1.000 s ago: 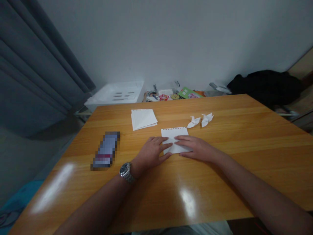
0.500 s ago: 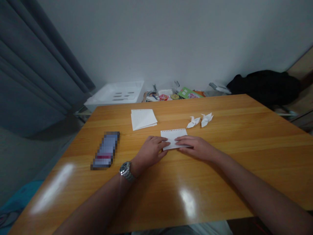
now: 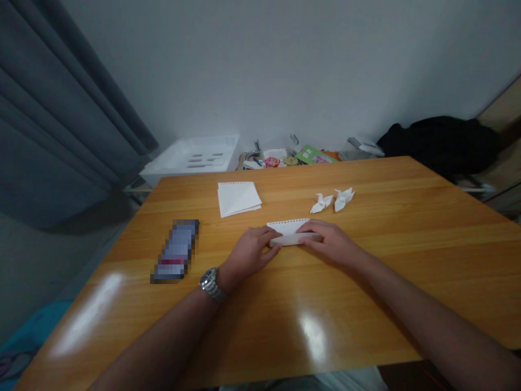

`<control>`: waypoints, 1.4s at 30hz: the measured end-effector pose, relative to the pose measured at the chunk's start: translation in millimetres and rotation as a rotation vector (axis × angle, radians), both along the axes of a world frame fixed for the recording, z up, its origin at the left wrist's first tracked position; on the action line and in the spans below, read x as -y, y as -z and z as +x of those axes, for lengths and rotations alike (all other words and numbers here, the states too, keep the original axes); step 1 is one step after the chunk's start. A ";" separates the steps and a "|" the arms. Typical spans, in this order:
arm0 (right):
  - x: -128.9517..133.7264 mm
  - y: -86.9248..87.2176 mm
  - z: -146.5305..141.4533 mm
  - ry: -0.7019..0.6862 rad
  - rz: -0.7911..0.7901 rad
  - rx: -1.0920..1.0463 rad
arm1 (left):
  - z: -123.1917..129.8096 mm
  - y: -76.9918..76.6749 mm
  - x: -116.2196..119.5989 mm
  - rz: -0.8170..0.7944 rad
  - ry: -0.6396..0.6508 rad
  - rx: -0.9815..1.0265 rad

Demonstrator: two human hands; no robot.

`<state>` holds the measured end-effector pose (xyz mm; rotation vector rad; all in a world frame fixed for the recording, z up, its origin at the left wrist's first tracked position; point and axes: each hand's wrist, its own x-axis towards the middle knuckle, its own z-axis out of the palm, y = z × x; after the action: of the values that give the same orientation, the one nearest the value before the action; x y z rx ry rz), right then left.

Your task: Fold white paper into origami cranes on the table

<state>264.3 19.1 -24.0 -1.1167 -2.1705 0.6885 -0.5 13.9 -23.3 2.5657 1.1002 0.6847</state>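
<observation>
A white sheet of paper (image 3: 288, 227) with a row of punched holes along its far edge lies in front of me, its near edge curled up and over. My left hand (image 3: 257, 248) grips the left end of the curl between thumb and fingers. At the right end, my right hand (image 3: 328, 240) pinches the same raised edge, its fingers hiding that corner. Beyond the right hand stand two folded paper cranes (image 3: 322, 203). A stack of hole-punched paper (image 3: 239, 199) rests farther back on the left.
A phone (image 3: 176, 251), its screen blurred out, lies on the wooden table (image 3: 260, 320) to the left. Past the far edge are a white foam tray (image 3: 203, 149), a green booklet (image 3: 313, 155) and a black bag or cloth (image 3: 439, 142).
The near edge of the sheet has been lifted and bent away from me; before, it lay flatter under both hands. The hands have shifted only slightly, and their fingers have closed on the edge.
</observation>
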 end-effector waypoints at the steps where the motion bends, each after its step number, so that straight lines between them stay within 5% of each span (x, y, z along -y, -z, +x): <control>1: -0.2 0.3 -0.1 0.010 -0.002 0.001 | 0.6 -0.1 0.4 -0.020 -0.015 0.029; 17: -4.8 5.1 -5.8 0.059 0.011 -0.001 | 3.8 15.8 -8.5 0.039 -0.133 0.052; 24: -7.8 11.6 -6.8 0.091 0.153 0.022 | 3.1 20.7 -10.8 0.056 -0.166 0.050; 42: -7.2 8.0 -5.4 0.147 0.136 0.086 | 3.4 12.7 -11.3 -0.017 -0.117 0.169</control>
<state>258.9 26.3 -32.0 -1.2380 -2.1452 0.4291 2.9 25.2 -36.0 2.3936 1.2001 0.8976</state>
